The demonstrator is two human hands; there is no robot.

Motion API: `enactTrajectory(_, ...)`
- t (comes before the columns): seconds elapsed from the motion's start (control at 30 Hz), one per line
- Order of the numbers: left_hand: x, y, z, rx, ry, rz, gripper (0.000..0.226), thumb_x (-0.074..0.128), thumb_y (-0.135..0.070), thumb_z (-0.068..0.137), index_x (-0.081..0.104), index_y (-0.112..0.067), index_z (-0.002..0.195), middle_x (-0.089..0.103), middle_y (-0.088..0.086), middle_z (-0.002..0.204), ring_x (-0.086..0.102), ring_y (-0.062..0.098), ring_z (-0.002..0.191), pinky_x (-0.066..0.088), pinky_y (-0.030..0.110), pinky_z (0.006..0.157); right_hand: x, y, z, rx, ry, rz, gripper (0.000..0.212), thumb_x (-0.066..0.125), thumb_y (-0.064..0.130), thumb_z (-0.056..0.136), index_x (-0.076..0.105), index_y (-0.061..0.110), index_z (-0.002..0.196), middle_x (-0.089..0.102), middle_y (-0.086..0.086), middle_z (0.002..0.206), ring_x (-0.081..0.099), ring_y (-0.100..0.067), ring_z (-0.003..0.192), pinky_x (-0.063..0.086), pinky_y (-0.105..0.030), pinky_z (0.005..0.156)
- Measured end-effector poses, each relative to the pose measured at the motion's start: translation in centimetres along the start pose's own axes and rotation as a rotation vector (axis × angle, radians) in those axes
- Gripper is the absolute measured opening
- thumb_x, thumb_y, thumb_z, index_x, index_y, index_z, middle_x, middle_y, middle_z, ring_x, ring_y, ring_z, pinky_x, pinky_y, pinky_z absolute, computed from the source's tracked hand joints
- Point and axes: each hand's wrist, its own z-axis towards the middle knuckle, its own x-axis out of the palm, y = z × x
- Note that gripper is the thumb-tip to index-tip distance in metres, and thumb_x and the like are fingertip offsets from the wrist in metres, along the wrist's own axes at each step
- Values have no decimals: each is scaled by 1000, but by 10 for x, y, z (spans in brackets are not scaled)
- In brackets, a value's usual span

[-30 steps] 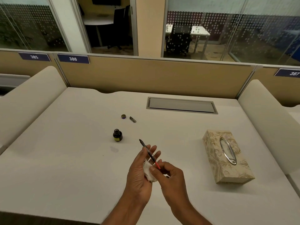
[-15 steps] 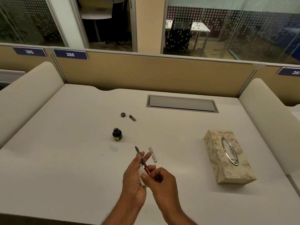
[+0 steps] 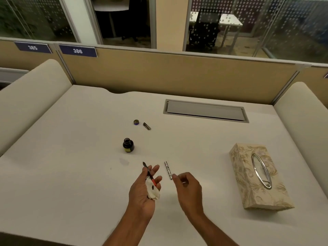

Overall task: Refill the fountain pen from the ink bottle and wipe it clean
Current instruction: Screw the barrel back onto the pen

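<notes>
Pen section (image 3: 148,173) + tissue (image 3: 152,191) in left hand (image 3: 143,190); barrel (image 3: 168,169) on desk (image 3: 71,174).

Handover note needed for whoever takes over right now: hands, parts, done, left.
Left hand: holds the pen's inner section, nib pointing away, plus an ink-stained tissue.
Right hand: empty, fingertips near the silver barrel lying on the desk.
Ink bottle: open, upright; its cap and a small dark pen part lie behind it.
Tissue box: at the right.
Done: wiping seems underway.
Left: refit barrel, close pen and bottle.
</notes>
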Motion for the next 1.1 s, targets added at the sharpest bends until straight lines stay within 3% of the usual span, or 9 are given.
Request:
enactTrajectory(0.1, -3, -12, 18, -28, 24, 88, 21, 44, -34, 105, 63, -24, 106, 80, -6, 91, 60, 14, 79, 42, 24, 67, 40, -28, 41, -36, -13, -274, 15, 69, 34, 89, 63, 21, 92, 65, 6, 91, 62, -16, 82, 53, -34, 72)
enactTrajectory(0.2, -4, -25, 35, -34, 32, 144, 23, 46, -34, 104, 63, -20, 109, 81, 0, 96, 68, 13, 64, 44, 19, 45, 67, -40, 60, -93, -57, -428, 20, 67, 35, 89, 62, 17, 93, 59, 2, 93, 56, -20, 88, 50, -35, 72)
enactTrajectory(0.3, -5, -37, 46, -52, 66, 192, 39, 49, -37, 101, 81, -23, 84, 81, 4, 105, 65, 18, 76, 35, 18, 37, 80, -37, 70, -89, -65, -474, 17, 64, 30, 90, 61, 14, 85, 58, 0, 90, 55, -24, 89, 50, -39, 70)
enactTrajectory(0.37, -6, -44, 48, -73, 100, 213, 40, 49, -36, 101, 81, -24, 79, 81, 4, 104, 63, 21, 81, 33, 18, 36, 79, -32, 72, -61, -52, -441, 17, 63, 29, 90, 61, 15, 82, 61, 0, 86, 56, -23, 86, 50, -39, 70)
enactTrajectory(0.47, -5, -50, 52, -30, 124, 195, 18, 51, -27, 101, 65, -15, 103, 78, 7, 115, 78, 24, 90, 36, 18, 34, 62, -17, 57, -56, -59, -216, 16, 69, 29, 87, 61, 23, 74, 65, 6, 71, 60, -15, 72, 48, -32, 62)
enactTrajectory(0.57, -1, -56, 52, 14, 132, 214, 22, 50, -26, 102, 62, -13, 116, 77, 5, 120, 78, 18, 97, 35, 17, 34, 35, 6, 24, -123, 8, -60, 14, 73, 23, 87, 66, 26, 75, 70, 9, 74, 64, -12, 73, 49, -26, 60)
enactTrajectory(0.77, 13, -59, 39, 72, 187, 213, 34, 49, -28, 104, 57, -9, 132, 74, 5, 125, 76, 19, 104, 34, 17, 34, -4, 38, -12, -261, 44, -25, 13, 75, 18, 86, 69, 28, 80, 71, 8, 78, 65, -16, 78, 49, -26, 61)
enactTrajectory(0.97, 27, -54, 17, 125, 263, 246, 17, 49, -25, 104, 62, -14, 110, 74, 8, 125, 73, 29, 111, 34, 19, 33, -18, 49, -14, -353, 28, -71, 10, 74, 23, 86, 68, 31, 86, 69, 14, 81, 65, -14, 83, 51, -27, 63)
enactTrajectory(1.1, 31, -50, 5, 139, 295, 252, 17, 47, -25, 105, 61, -16, 110, 75, 8, 124, 72, 30, 112, 34, 19, 33, -27, 55, -16, -413, 7, -93, 10, 73, 23, 87, 67, 31, 86, 67, 15, 80, 64, -13, 83, 50, -22, 63)
